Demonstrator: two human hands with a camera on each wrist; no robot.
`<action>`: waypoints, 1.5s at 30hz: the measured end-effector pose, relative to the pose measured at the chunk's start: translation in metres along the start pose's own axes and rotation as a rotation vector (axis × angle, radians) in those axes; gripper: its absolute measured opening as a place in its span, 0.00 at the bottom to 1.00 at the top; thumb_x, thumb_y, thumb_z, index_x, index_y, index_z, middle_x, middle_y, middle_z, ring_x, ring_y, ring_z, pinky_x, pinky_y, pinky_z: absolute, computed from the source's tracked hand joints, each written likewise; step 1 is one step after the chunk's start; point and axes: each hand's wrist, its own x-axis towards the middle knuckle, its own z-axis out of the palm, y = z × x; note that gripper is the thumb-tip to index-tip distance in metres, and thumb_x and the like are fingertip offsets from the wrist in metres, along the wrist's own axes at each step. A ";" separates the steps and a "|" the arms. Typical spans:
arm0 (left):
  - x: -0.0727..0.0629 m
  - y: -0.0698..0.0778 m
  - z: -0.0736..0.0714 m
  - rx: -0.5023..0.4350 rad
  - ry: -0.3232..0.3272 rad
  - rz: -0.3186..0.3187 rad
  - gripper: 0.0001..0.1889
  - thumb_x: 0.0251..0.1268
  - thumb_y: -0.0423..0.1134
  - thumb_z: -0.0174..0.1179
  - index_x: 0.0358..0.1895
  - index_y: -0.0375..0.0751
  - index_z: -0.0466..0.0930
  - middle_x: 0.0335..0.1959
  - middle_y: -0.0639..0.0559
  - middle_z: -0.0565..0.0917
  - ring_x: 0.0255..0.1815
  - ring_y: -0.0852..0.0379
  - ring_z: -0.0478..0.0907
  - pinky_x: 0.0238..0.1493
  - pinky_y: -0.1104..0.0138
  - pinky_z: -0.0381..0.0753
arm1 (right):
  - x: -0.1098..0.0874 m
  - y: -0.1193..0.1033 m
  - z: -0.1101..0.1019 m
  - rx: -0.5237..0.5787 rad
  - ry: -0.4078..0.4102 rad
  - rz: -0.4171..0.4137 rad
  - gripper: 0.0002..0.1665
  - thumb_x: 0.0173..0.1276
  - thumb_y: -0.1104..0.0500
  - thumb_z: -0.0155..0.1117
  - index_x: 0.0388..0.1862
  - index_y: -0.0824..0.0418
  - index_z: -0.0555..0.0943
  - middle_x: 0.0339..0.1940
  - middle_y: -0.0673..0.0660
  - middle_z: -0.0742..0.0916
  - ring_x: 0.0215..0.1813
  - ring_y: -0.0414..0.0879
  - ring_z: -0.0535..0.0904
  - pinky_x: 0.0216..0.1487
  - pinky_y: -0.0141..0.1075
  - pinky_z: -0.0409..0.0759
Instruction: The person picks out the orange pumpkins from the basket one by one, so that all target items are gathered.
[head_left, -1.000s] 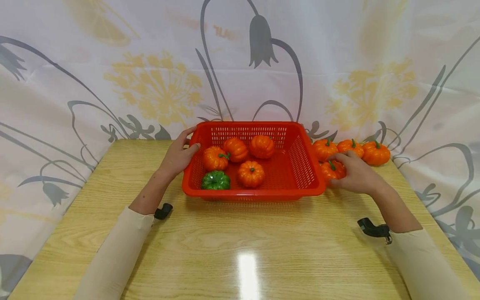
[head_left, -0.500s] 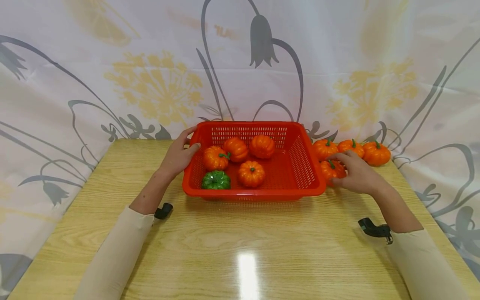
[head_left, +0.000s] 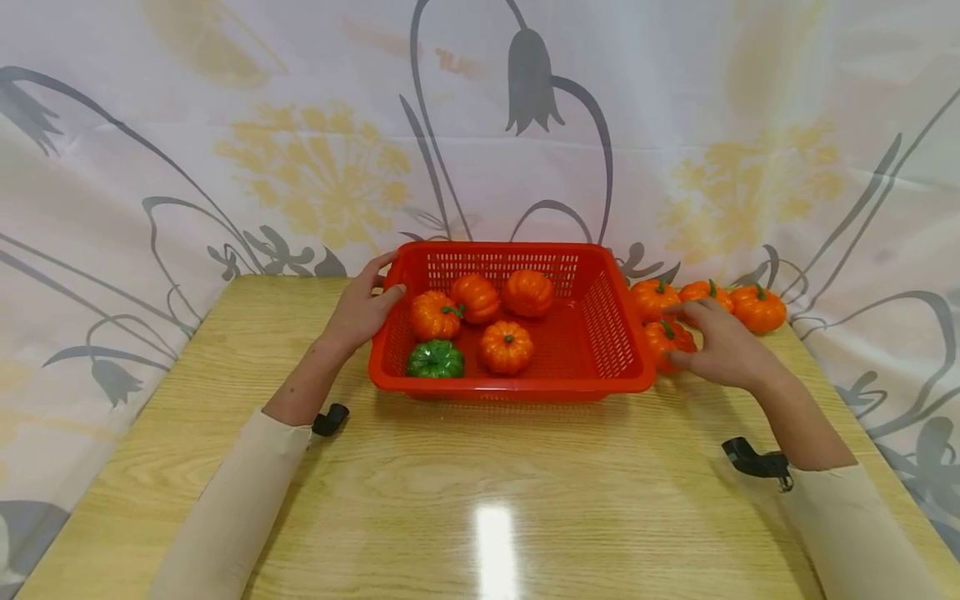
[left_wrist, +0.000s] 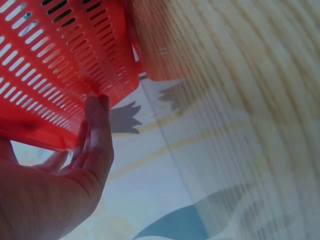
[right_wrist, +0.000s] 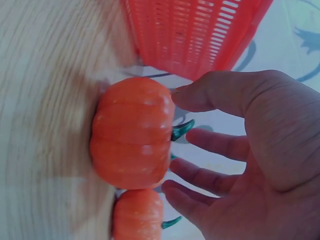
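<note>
A red slotted plastic basket (head_left: 510, 386) stands on the table. Inside lie several small orange pumpkins (head_left: 506, 347) and one green pumpkin (head_left: 436, 360). My left hand (head_left: 360, 312) grips the basket's left side, thumb over the rim and fingers against the outer wall, as the left wrist view shows. Just right of the basket, my right hand (head_left: 723, 343) is over an orange pumpkin (right_wrist: 132, 132) with a green stem. Its thumb and fingers are spread around the pumpkin's top, thumb at the edge; whether they touch it I cannot tell.
More orange pumpkins (head_left: 757, 308) sit in a row at the table's back right, behind my right hand. A floral cloth (head_left: 465, 125) hangs along the back and sides of the wooden table (head_left: 420, 483). Black wrist cameras (head_left: 756, 460) stick out below both wrists.
The head view has shifted very slightly. Both hands, the basket and the pumpkins stay nearly where they were.
</note>
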 end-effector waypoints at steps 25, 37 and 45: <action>0.001 0.000 0.001 -0.007 -0.004 -0.008 0.33 0.84 0.42 0.52 0.87 0.52 0.55 0.63 0.33 0.77 0.55 0.37 0.83 0.51 0.49 0.90 | 0.006 -0.064 -0.005 0.043 0.177 -0.155 0.24 0.71 0.63 0.72 0.63 0.64 0.79 0.63 0.65 0.79 0.63 0.65 0.74 0.59 0.66 0.76; 0.001 0.000 0.000 -0.009 -0.004 -0.009 0.33 0.84 0.42 0.51 0.87 0.52 0.54 0.63 0.33 0.77 0.54 0.37 0.83 0.49 0.51 0.91 | 0.024 -0.094 0.002 0.060 0.101 -0.138 0.27 0.69 0.62 0.75 0.65 0.63 0.79 0.69 0.65 0.78 0.70 0.65 0.73 0.69 0.66 0.74; 0.000 0.000 0.001 -0.010 0.002 -0.010 0.33 0.84 0.42 0.51 0.87 0.52 0.54 0.62 0.33 0.77 0.54 0.37 0.83 0.49 0.51 0.91 | 0.038 -0.112 0.013 0.063 0.047 -0.183 0.29 0.68 0.60 0.76 0.66 0.61 0.79 0.65 0.60 0.79 0.67 0.62 0.76 0.70 0.61 0.76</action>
